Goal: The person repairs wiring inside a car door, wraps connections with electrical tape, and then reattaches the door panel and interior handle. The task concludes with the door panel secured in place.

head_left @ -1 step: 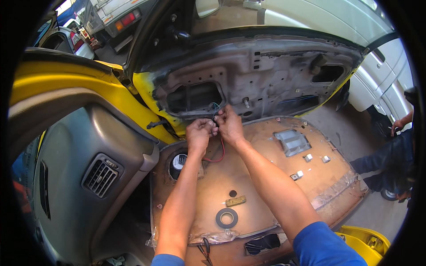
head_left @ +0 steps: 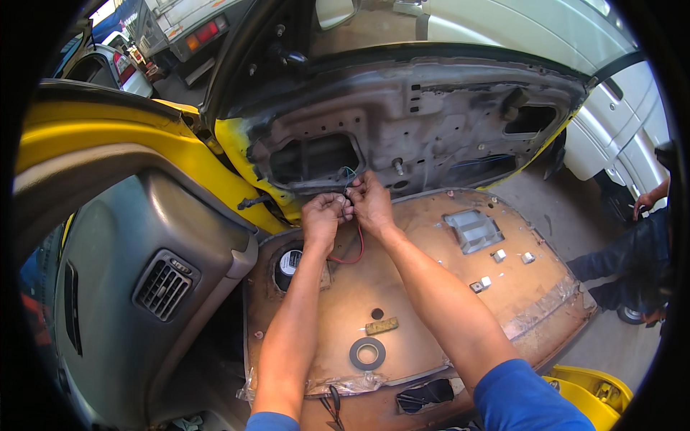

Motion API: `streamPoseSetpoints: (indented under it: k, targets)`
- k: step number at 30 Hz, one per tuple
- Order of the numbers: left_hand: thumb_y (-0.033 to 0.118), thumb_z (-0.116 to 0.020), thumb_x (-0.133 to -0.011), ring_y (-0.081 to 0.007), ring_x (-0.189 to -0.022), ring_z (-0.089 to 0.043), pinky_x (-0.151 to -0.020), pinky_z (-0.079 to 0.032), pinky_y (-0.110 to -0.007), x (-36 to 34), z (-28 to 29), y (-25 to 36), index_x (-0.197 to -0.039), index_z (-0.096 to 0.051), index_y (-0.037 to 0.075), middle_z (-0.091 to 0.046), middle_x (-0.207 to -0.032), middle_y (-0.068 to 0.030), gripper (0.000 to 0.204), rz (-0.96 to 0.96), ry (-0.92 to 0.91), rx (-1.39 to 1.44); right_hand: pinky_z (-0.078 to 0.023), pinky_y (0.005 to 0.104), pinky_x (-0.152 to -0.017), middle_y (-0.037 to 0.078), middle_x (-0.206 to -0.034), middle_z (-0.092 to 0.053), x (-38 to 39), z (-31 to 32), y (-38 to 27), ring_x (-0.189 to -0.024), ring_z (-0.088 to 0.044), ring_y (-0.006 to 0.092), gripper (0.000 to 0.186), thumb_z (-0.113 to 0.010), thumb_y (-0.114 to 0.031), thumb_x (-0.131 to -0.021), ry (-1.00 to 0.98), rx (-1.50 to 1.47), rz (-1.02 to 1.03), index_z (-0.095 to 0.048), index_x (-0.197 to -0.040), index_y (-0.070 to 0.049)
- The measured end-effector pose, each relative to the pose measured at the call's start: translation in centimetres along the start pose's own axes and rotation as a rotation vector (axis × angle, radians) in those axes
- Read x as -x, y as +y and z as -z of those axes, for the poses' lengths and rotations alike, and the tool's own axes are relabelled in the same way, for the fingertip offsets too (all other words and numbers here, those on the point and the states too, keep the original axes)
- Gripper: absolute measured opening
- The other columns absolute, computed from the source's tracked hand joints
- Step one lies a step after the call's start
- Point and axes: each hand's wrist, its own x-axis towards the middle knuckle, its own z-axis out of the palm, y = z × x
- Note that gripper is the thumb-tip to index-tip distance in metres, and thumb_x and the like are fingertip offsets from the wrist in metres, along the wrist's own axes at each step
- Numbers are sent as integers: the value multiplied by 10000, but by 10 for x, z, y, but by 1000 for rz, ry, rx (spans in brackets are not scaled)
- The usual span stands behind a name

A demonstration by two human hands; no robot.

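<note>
Brown panel: bare middle; left hand, right hand pinch wires by far edge.

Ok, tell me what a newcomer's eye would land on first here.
First, the left hand and right hand, close together near the centre, pinching thin wires, with a red wire curving below them. Next, the stripped grey car door standing behind them, and the large brown panel lying beneath the forearms, a dark tape roll near its lower edge.
</note>
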Motion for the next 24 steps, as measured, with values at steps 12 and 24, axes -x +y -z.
streamPoseSetpoints:
  k: [12,24]
  targets:
    - [121,-715,-1006,-158,-848,-716,-782,-596,-286,-6,4,6,-1162,-679,15,-731,-980,-48,192,158,-37,220,-555,405,-718,105,-766,-710,-7,1,-15,-747,-709,222,341,-841,-193,-848,68,-5,-133,-581,-976,-14]
    - [47,-682,-1007,-130,-734,-680,-632,-559,-262,-3,-9,-9,-1273,-691,-21,-742,-1006,-61,275,-42,65,120,-536,319,-708,55,-878,-723,-26,27,-16,-790,-651,142,348,-764,-295,-972,-177,-130,-155,-702,-1118,15]
